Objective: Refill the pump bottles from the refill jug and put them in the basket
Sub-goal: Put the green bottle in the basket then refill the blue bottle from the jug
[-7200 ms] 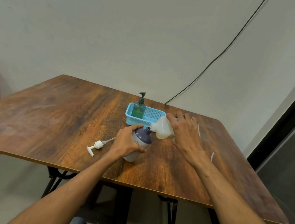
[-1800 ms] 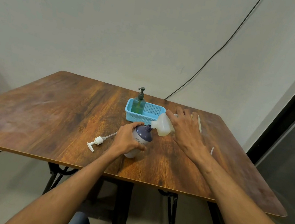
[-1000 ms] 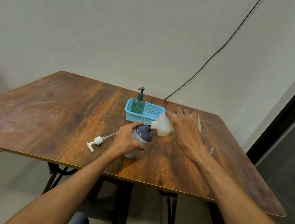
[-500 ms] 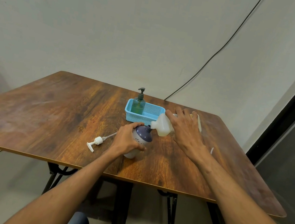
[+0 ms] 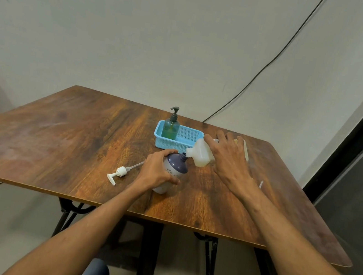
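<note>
Near the middle of the frame, the left hand (image 5: 154, 171) is wrapping its fingers closed around a white bottle with a purple top (image 5: 172, 172), which is standing uncapped on the wooden table (image 5: 59, 141) and tilting slightly to the right. Just to its right, the right hand (image 5: 229, 162) is gripping the translucent refill jug (image 5: 200, 153) with fingers curled over it, tipping it so its spout is sitting at the purple bottle's open neck; whether liquid is running cannot be told. Left of the held bottle, the white pump head (image 5: 118, 173) is lying on its side on the table, its tube pointing toward the left hand. Just above the hands in the frame, the blue basket (image 5: 167, 144) is sitting on the table with a green pump bottle (image 5: 171, 127) standing upright in its left end. A black cable (image 5: 273, 59) is running down the wall at upper right.
</note>
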The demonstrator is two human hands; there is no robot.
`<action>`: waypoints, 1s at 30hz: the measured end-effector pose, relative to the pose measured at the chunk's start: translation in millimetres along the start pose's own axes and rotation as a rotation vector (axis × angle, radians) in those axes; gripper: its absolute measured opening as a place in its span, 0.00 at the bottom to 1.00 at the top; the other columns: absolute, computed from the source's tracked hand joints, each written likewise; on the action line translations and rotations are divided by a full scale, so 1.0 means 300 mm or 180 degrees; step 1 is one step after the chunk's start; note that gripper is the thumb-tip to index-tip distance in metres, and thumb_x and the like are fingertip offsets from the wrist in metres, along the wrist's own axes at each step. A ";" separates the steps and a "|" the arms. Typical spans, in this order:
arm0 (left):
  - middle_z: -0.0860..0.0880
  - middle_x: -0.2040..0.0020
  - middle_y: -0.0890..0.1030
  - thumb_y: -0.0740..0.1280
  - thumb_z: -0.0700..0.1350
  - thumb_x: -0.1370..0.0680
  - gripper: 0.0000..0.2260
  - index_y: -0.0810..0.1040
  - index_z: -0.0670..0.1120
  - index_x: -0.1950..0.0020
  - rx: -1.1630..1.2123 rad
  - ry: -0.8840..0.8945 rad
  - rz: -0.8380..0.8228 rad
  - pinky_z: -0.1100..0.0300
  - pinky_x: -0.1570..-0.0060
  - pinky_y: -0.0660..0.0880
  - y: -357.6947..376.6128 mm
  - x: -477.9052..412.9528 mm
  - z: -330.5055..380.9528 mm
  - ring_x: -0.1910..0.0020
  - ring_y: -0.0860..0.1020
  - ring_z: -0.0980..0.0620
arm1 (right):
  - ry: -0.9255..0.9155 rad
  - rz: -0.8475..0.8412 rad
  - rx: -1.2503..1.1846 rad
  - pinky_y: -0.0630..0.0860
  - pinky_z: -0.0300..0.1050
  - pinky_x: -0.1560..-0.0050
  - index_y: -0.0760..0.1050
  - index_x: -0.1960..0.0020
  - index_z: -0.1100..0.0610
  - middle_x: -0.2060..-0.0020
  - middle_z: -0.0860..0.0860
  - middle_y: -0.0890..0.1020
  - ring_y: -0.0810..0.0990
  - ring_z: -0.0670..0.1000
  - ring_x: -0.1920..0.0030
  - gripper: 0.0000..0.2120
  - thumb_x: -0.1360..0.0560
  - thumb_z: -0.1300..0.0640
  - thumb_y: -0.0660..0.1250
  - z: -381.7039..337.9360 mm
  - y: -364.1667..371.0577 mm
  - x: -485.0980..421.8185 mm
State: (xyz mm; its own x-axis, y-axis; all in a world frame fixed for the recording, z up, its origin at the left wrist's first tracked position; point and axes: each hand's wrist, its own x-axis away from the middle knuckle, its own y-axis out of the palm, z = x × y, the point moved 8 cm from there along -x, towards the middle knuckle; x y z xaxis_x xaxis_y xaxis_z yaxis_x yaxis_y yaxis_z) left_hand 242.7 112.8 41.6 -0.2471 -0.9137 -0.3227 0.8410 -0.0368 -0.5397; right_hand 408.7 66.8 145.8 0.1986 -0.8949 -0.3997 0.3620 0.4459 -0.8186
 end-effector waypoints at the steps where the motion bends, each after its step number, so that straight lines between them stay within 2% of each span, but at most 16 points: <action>1: 0.50 0.36 0.78 0.84 0.48 0.41 0.42 0.73 0.47 0.30 0.0005 -0.0006 -0.0002 0.53 0.36 0.74 0.000 0.000 0.000 0.38 0.76 0.52 | -0.0004 -0.0001 0.0011 0.70 0.65 0.39 0.67 0.28 0.49 0.39 0.57 0.75 0.74 0.60 0.40 0.37 0.33 0.60 0.77 0.000 0.001 -0.001; 15: 0.50 0.36 0.78 0.84 0.46 0.40 0.41 0.73 0.46 0.30 0.0033 0.0002 -0.0010 0.57 0.38 0.72 0.001 0.007 0.008 0.39 0.75 0.53 | 0.0014 -0.0022 0.0008 0.70 0.65 0.38 0.68 0.29 0.50 0.39 0.57 0.75 0.74 0.60 0.40 0.34 0.32 0.60 0.76 -0.003 -0.002 -0.001; 22: 0.49 0.35 0.78 0.84 0.46 0.41 0.41 0.73 0.46 0.30 0.0016 -0.0028 -0.0006 0.56 0.37 0.73 -0.001 0.008 0.007 0.39 0.75 0.53 | 0.0001 0.0010 0.0013 0.71 0.64 0.40 0.68 0.29 0.49 0.40 0.57 0.75 0.75 0.60 0.40 0.34 0.32 0.59 0.77 -0.005 -0.005 -0.004; 26: 0.50 0.36 0.79 0.84 0.49 0.43 0.43 0.74 0.48 0.30 -0.0001 -0.0032 0.0034 0.50 0.36 0.75 -0.005 0.007 0.001 0.38 0.76 0.52 | 0.0015 0.0049 0.0021 0.71 0.64 0.41 0.69 0.30 0.49 0.42 0.56 0.76 0.75 0.60 0.43 0.34 0.33 0.60 0.77 -0.003 -0.005 -0.007; 30: 0.49 0.35 0.78 0.84 0.47 0.42 0.42 0.73 0.47 0.29 0.0018 -0.0030 0.0012 0.50 0.35 0.74 -0.004 0.009 0.007 0.38 0.76 0.52 | 0.0007 0.0043 0.0003 0.70 0.65 0.40 0.69 0.30 0.49 0.41 0.56 0.75 0.75 0.59 0.42 0.34 0.33 0.60 0.78 -0.003 -0.002 -0.008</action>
State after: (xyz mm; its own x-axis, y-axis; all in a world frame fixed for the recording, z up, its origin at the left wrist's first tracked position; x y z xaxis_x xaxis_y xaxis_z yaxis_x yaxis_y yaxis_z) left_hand 241.9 109.6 43.0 -0.2394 -0.9176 -0.3173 0.8447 -0.0357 -0.5340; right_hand 407.2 68.5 146.9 0.2016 -0.8888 -0.4116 0.3602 0.4581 -0.8127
